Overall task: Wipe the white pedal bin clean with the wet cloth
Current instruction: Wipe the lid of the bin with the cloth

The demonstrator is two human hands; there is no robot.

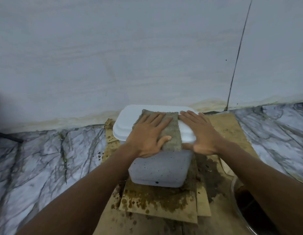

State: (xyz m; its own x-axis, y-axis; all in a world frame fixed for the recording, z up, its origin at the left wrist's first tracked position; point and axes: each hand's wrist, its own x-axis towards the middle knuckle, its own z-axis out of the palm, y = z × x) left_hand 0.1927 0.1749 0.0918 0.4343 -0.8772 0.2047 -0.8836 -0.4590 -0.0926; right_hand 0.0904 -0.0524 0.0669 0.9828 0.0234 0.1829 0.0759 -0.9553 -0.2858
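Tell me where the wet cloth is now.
In the head view, the cloth lies flat on the bin lid, pressed under the left hand, just left of the right hand.

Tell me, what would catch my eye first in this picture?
Two bare hands on a white pedal bin that stands against the wall: the left hand presses a grey-brown cloth flat on the lid, the right hand rests open on the lid's right edge. Below, the bin's front is dark-speckled, and it stands on stained brown cardboard.

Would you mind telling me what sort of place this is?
Probably an indoor floor corner, perhaps a utility area: veined marble floor, pale wall panels stained along the base, and stained brown cardboard sheets under the white plastic pedal bin.
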